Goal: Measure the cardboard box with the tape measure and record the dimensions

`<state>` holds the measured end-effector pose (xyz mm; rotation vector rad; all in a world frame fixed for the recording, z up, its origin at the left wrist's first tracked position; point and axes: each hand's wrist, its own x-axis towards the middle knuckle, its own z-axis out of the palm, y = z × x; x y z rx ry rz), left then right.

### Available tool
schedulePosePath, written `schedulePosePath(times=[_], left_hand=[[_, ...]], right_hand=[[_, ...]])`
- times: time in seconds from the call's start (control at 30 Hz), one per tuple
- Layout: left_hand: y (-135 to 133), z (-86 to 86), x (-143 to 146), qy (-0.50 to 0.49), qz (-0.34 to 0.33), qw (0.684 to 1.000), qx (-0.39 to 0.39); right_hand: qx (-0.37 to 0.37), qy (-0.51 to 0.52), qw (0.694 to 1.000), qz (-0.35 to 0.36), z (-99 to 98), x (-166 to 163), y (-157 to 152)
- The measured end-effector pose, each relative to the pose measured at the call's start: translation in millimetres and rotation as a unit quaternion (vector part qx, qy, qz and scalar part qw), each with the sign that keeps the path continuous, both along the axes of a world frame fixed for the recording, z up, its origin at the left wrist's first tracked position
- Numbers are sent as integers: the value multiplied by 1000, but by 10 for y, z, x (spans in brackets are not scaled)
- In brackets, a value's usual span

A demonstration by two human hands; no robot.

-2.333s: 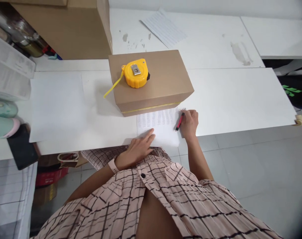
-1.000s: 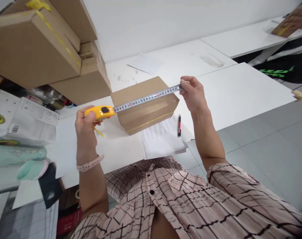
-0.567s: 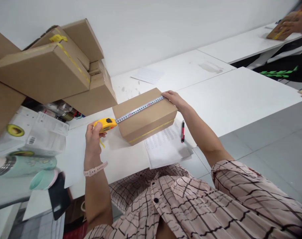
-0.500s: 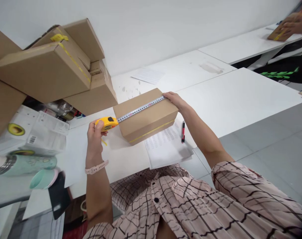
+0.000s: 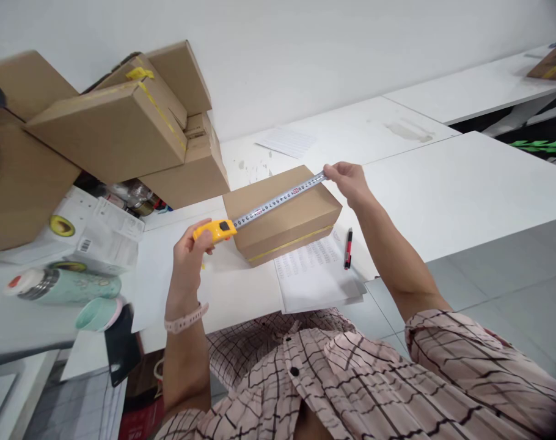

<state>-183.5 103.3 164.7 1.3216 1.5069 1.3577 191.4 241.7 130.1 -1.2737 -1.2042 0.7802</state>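
Stretched above a closed brown cardboard box [image 5: 300, 217] is the silver blade of a yellow tape measure [image 5: 212, 231]. My left hand [image 5: 190, 250] is wrapped round the yellow case, just off the box's left end. At the far end, my right hand [image 5: 349, 180] pinches the blade tip near the box's right back corner. Yellow tape or strap runs along the box's front side. Printed paper sheets [image 5: 312, 275] lie partly beneath the front of the box, with a red and black pen [image 5: 348, 249] at their right.
Several cardboard boxes [image 5: 117, 125] are stacked at the left against the wall. Near them are white cartons with avocado pictures [image 5: 95, 235], a mint flask [image 5: 76, 286], a mint cup [image 5: 95, 315] and a dark phone-like slab [image 5: 123, 348]. A paper sheet [image 5: 287, 142] lies behind the box.
My right hand has lifted the blade tip off the box top, and the blade now hangs above it. The view has shifted, and the other person's hands have left it.
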Motion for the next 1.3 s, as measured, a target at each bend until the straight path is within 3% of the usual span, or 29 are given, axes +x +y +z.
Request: schedulePosePath(times=[0.1, 0.13, 0.2, 0.27, 0.33, 0.4, 0.6, 0.87, 1.03, 1.3], left_hand=[[-393, -34, 243, -45, -159, 983, -85], [-524, -88, 376, -88, -237, 959, -132], [-738, -238, 693, -189, -381, 877, -223], [-851, -387, 1015, -260, -435, 825, -249], [-844, -472, 1268, -293, -441, 810, -253], [-745, -476, 1418, -316, -428, 811, -242], [-500, -344, 1528, -332, -400, 824, -226], [-704, -320, 1798, -326, -388, 824, -255], [-671, -272, 1894, -321, -372, 835, -249], [-663, -249, 2011, -314, -354, 845, -248]], right_hand=[[75, 31, 997, 14, 234, 4, -4], [87, 31, 995, 32, 318, -35, -9], [85, 4, 991, 101, 461, -175, -4], [56, -52, 980, 186, 548, -367, 53], [28, -110, 963, 245, 569, -557, 183], [13, -151, 953, 261, 536, -700, 373], [-53, -264, 943, 196, 322, -831, 855], [-60, -378, 889, 250, 314, -842, 780], [-94, -429, 871, 220, 356, -906, 781], [-83, -494, 840, 206, 302, -993, 835]])
